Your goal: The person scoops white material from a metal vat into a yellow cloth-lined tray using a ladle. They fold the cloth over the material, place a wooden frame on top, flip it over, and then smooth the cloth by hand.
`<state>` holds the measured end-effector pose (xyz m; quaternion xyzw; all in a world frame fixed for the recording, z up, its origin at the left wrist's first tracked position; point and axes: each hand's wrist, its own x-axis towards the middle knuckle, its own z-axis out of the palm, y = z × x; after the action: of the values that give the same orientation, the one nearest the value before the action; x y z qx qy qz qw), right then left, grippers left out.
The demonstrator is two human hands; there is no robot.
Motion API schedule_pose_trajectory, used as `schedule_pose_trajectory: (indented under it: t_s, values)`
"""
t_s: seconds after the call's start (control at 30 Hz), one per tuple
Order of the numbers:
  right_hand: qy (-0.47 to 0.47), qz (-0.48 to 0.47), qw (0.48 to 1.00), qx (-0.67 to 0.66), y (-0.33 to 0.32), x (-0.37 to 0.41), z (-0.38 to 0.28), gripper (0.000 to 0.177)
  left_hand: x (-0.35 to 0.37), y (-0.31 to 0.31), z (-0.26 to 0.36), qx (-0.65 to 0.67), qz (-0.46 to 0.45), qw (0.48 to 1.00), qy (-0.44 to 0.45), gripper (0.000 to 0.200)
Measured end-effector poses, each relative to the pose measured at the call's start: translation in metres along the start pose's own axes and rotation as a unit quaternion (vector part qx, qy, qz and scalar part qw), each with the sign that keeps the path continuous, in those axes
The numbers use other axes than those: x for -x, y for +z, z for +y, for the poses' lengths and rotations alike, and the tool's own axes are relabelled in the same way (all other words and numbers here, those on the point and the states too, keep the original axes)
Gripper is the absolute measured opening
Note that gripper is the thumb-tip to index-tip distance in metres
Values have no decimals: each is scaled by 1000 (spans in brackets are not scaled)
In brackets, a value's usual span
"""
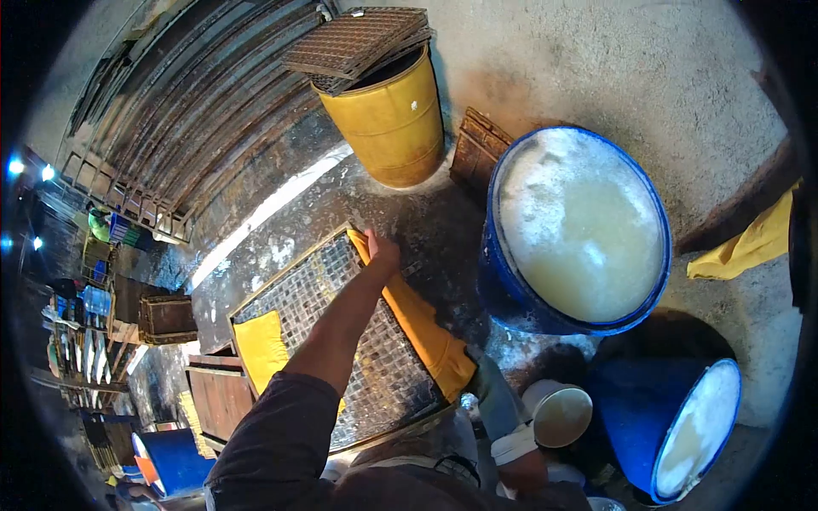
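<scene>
A framed mesh tray (328, 294) lies below me, its grid of small squares bordered by a thin frame. Along its right side runs an orange-yellow sheet (409, 311), folded and narrow. My left hand (383, 254) is closed on the far end of this sheet, at the tray's far corner. At the near end, where the sheet flares, my right hand (496, 393) grips it; it seems to wear a grey glove with a white band at the wrist, and its fingers are mostly hidden. Another yellow piece (262, 345) lies over the tray's left edge, partly behind my left arm.
A blue drum (490, 281) of cloudy, foamy liquid stands right, a second blue drum (626, 417) below it. Near them is a white bucket (545, 396). A yellow barrel (388, 128) carries mesh racks (354, 43). Yellow cloth (750, 238) hangs far right; wooden frames (217, 392) lie left.
</scene>
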<state>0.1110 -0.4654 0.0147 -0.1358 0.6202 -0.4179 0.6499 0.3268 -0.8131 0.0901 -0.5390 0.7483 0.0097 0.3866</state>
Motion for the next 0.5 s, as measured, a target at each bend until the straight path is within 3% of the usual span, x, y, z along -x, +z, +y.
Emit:
schedule_pose_trajectory:
  t_s: [0.13,0.2,0.27,0.33,0.37,0.4,0.47,0.5]
  values:
    - [-55,73,994,-63,-5,22,-16,32,-36,33,16,55,73,995,26,42]
    - [-112,100,986,-68,-4,35,-30,31,-22,3,9,274,112,950,104,39]
    - [-192,94,976,-27,0,51,-52,31,18,-34,-13,388,237,882,125,31]
    - [-317,77,944,41,8,74,-75,36,35,-42,-48,574,277,748,186,26]
    - [-385,64,921,-22,30,90,-88,30,25,-30,-63,680,313,616,244,18]
    - [-392,58,918,-18,45,104,-95,30,55,-29,-90,675,365,592,245,16]
    - [-433,27,893,123,73,130,-96,32,85,12,-136,722,470,446,243,19]
    - [-442,-1,881,168,91,138,-89,34,95,48,-161,776,446,386,224,21]
